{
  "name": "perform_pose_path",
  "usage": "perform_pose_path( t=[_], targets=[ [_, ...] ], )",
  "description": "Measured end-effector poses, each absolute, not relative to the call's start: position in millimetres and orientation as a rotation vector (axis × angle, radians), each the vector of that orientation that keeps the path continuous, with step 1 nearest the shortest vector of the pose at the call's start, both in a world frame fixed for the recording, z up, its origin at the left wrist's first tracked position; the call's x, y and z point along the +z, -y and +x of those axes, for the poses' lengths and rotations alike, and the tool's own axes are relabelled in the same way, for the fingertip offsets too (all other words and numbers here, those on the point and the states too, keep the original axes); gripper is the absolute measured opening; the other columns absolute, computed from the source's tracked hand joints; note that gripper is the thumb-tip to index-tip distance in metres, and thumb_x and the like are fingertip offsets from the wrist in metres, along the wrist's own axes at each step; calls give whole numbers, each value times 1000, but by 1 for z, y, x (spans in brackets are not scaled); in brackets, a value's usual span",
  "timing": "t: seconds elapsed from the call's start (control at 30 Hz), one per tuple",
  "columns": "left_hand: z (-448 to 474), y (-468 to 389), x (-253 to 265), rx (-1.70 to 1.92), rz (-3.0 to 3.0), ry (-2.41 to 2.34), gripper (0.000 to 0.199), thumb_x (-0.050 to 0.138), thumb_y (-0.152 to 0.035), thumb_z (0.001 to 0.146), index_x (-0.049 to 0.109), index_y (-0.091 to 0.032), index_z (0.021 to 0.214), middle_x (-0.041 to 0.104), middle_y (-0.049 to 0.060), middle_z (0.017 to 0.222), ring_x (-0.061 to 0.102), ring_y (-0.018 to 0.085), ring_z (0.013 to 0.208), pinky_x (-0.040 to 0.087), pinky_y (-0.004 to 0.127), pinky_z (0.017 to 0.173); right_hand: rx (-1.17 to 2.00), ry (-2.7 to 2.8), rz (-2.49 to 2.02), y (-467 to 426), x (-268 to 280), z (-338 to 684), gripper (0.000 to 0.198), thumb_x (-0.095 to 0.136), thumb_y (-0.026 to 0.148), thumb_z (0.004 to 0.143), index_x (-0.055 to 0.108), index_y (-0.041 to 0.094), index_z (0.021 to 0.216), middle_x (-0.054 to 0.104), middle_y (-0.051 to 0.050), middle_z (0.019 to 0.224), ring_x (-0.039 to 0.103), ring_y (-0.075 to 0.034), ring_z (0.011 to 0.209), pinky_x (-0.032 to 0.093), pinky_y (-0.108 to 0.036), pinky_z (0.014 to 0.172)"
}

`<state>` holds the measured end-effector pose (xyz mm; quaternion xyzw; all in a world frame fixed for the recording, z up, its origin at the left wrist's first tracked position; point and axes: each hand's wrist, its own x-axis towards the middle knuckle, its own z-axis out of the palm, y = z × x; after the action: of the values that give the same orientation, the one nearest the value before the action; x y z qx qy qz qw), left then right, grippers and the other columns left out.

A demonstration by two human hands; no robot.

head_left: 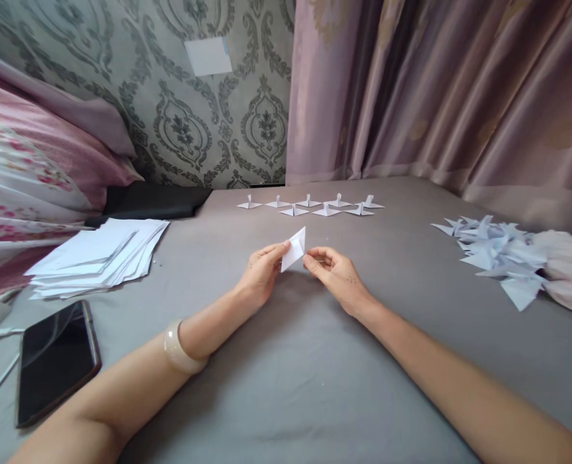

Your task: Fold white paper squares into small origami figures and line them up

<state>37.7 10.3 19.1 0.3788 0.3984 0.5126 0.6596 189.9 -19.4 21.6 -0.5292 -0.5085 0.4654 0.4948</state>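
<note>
My left hand (262,269) grips a small diamond-shaped piece of folded white paper (294,250), thumb on its near face and fingers behind. Just right of the paper's edge is my right hand (335,274), its thumb and forefinger drawn together in a pinch. Whether those fingertips touch the paper or hold anything is too small to tell. Beyond both hands, several folded paper cranes (327,209) stand in two rows with their wings spread.
At the left lies a stack of white paper sheets (97,258), with a phone (56,361) and white cables nearer me. A heap of folded paper pieces (501,248) lies at the right, against a pale cloth (569,264). Black fabric (157,200) borders the back left.
</note>
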Motion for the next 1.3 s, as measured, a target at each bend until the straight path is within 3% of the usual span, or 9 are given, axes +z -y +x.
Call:
perform_pose_path(
  t=[0.13,0.33,0.47,0.57,0.83,0.97,1.3],
  targets=[
    [44,-4,19,1066,850,-857,23,74,-34,70,67,-12,73,65,4,73,58,13,69,45,25,68,1164,1135,-1225,22,24,187,29,69,41,72,62,17,85,70,-5,83,67,-17,79,52,-29,70],
    [39,-3,16,1025,1086,-1023,33,74,-23,67,66,-15,98,68,4,84,59,12,73,44,23,67,1205,1189,-1342,17,18,199,26,65,37,74,64,16,90,70,-4,73,65,-15,66,47,-25,55],
    [36,-4,9,944,1473,-1121,19,65,-27,75,65,-15,90,66,2,74,58,13,67,41,23,63,970,1493,-1532,17,15,205,22,63,32,76,60,20,95,68,1,64,61,-14,55,46,-27,56],
    [34,-4,6,842,1791,-1161,17,57,-29,81,68,-16,82,65,3,73,57,14,69,42,24,63,752,1732,-1587,19,15,204,10,57,29,80,63,22,84,69,0,71,62,-15,63,46,-29,65],
    [32,2,11,688,2176,-1225,24,51,-19,81,70,-17,95,56,7,92,55,14,74,48,29,73,431,2019,-1590,23,6,208,19,50,23,86,68,20,92,63,-7,95,59,-15,74,45,-29,70],
    [27,-1,15,626,2181,-1215,29,53,-13,72,70,-17,96,54,8,98,56,14,77,50,29,72,494,2091,-1547,22,6,217,24,50,15,81,69,22,95,60,-6,96,58,-13,71,45,-26,67],
    [24,-8,16,617,2155,-1201,21,55,-20,75,71,-18,88,60,6,96,57,14,75,49,29,74,614,2061,-1569,20,15,218,18,55,28,82,71,23,89,61,-3,89,57,-14,73,44,-28,70]
  ],
)
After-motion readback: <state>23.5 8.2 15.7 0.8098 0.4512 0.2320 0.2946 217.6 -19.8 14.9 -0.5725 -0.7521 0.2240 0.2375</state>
